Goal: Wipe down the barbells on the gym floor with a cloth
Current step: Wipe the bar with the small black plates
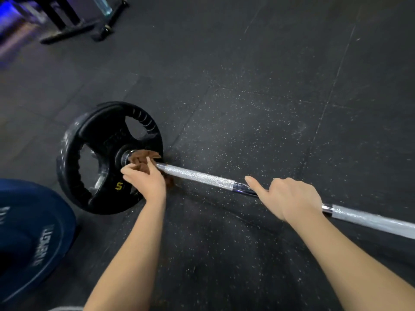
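Item one, landmark: we are taking the black plate point(107, 158), marked with a yellow 5, which is standing on edge on the speckled dark floor point(247, 97). Item two: the barbell point(197, 176) is running out of this plate's hub, its long axis slanting from the hub down toward the right edge of the view. One end is sitting in the plate and the other is passing out of sight. Away from the plate we are noting a knurled stretch, then a smooth chromed stretch, then a second dull stretch. Item three: the brown cloth point(143, 160) is bunching around the bar right against the plate's hub. Item four: the left hand point(143, 180) is closing its fingers on the cloth and bar just beside the plate's face. Item five: the right hand point(289, 198) is gripping the bar well along from the plate, fingers wrapping over the smooth stretch, thumb stretching along the bar toward the plate. Item six: a blue plate point(33, 232) is lying near the black plate's lower left. Item seven: a dark rack base point(74, 25) is standing far beyond the plate, toward the top left.
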A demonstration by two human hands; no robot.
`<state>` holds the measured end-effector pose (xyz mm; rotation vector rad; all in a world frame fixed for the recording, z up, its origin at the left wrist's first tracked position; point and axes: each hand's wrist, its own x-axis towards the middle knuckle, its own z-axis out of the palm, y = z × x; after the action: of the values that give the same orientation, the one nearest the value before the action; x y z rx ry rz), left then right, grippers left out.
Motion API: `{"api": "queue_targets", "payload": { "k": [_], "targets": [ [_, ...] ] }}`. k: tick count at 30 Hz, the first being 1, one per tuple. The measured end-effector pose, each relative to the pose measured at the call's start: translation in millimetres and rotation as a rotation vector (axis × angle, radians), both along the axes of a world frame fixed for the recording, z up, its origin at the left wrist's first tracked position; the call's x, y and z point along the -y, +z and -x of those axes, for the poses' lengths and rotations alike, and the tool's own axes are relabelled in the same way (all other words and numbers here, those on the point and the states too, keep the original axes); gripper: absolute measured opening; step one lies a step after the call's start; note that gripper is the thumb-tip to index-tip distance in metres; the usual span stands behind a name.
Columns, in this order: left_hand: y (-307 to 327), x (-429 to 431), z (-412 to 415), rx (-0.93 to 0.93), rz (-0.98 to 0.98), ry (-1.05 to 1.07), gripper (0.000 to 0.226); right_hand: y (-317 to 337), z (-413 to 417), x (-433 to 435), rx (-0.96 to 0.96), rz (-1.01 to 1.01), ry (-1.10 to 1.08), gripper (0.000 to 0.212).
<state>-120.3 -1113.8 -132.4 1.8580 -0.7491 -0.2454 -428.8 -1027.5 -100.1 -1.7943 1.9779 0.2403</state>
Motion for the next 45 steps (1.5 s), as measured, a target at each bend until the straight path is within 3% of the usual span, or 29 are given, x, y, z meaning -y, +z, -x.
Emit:
{"api": "queue_targets", "payload": {
  "k": [3,8,11,15,18,23,27,33,37,39,41,45],
  "targets": [
    [7,7,-24,0.08,-0.044,-0.015,0.033,0,0,0,-0.007,0.013,0.004,0.092],
    [24,-9,-21,0.404,0.009,-0.295,0.046,-3,0,3,-0.029,-0.01,0.01,0.089],
    [32,9,-27,0.672,-0.126,-0.46,0.05,-1,-1,3,-0.012,-0.013,-0.01,0.087],
    [35,48,-30,1.078,-0.399,-0.839,0.025,-2,0,2,0.02,-0.023,-0.038,0.083],
    [43,72,-45,1.065,-0.621,-0.906,0.029,-1,0,2,0.036,-0.046,-0.031,0.081],
    [36,72,-53,1.063,-0.598,-0.86,0.045,-5,1,0,-0.005,-0.036,0.025,0.074],
    [43,80,-38,1.013,-0.787,-0.756,0.043,-6,1,0,-0.012,-0.028,0.043,0.07],
    [49,75,-39,0.709,-0.595,-0.676,0.04,-7,2,-1,0.043,0.013,-0.041,0.082],
    [55,70,-41,0.842,-0.758,-0.916,0.01,-8,4,-2,0.032,0.029,-0.016,0.083],
    [56,65,-48,0.767,-0.741,-1.031,0.021,-8,5,-4,0.042,0.041,-0.029,0.086],
    [56,58,-60,0.726,-0.681,-1.075,0.016,-7,5,-5,0.057,0.053,-0.043,0.087],
    [49,53,-81,0.902,-0.593,-0.929,0.044,-7,6,-6,0.065,0.063,-0.045,0.09]
  ]
}}
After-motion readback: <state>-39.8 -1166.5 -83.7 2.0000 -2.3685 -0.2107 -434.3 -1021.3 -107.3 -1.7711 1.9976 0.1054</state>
